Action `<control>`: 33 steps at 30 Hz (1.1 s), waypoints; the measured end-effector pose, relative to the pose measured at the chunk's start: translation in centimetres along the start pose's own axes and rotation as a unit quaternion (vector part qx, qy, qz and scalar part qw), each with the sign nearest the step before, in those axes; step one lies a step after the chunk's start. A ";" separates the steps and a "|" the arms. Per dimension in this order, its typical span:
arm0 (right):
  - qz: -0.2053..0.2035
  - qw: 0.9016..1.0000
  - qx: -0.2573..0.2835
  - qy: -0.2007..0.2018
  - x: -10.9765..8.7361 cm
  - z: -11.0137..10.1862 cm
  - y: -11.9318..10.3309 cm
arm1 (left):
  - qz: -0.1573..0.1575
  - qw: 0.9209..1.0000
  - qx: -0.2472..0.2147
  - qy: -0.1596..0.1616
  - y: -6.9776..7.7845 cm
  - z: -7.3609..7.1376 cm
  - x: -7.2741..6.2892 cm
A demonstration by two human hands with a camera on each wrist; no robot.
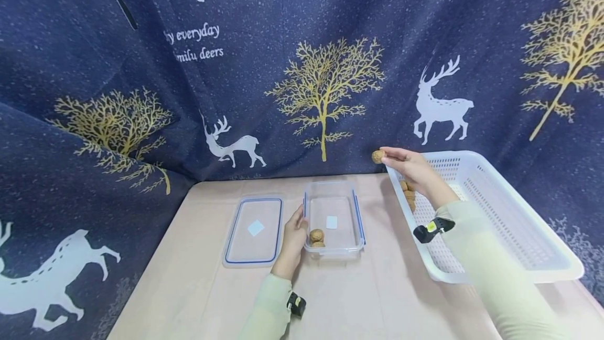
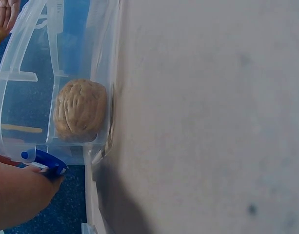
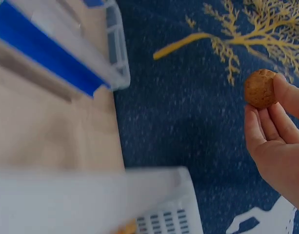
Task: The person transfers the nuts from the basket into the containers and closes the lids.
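My right hand (image 1: 415, 171) pinches a walnut (image 1: 378, 157) between thumb and fingertips, raised over the far left corner of a white plastic basket (image 1: 524, 209). The right wrist view shows the same walnut (image 3: 260, 88) at the fingertips. My left hand (image 1: 293, 235) holds the left side wall of a clear plastic container (image 1: 342, 250) with blue-edged side clips. Two walnuts (image 1: 316, 235) lie in the container's near left corner; one walnut (image 2: 81, 110) looms large through its wall in the left wrist view.
A clear lid (image 1: 255, 261) with a blue seal lies left of the container. Several walnuts (image 1: 408, 195) sit along the basket's left side. Behind the pink tabletop (image 1: 203, 235) hangs a dark blue cloth (image 1: 292, 135) printed with deer and trees.
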State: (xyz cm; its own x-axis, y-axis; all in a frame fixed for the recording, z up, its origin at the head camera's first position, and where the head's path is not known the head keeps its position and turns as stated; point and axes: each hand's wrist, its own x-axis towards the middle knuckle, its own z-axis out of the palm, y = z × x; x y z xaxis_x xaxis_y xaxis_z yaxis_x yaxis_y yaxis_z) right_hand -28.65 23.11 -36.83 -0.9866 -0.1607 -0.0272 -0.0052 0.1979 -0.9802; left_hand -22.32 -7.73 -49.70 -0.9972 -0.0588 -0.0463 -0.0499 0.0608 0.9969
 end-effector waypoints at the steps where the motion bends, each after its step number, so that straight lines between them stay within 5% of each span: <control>1: -0.003 1.000 0.004 -0.001 0.0 0.4 -0.2 | 0.000 1.000 0.000 0.000 0.0 0.0 0.0; 19: -0.027 0.995 0.096 -0.014 0.8 7.0 -0.6 | -0.009 1.000 -0.003 -0.027 0.0 -0.2 0.3; 33: 0.021 0.993 0.116 -0.024 0.7 11.5 1.3 | 0.002 1.000 -0.004 -0.013 0.1 -0.1 0.0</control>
State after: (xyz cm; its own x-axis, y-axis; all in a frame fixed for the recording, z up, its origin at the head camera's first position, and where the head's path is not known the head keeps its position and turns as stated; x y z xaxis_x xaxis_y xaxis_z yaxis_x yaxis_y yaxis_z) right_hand -27.42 12.09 -40.34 -0.9761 -0.2047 -0.0725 0.0788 -0.0225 -0.9966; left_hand -22.27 -7.80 -49.62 -0.9986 -0.0317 -0.0429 -0.0445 0.0527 0.9976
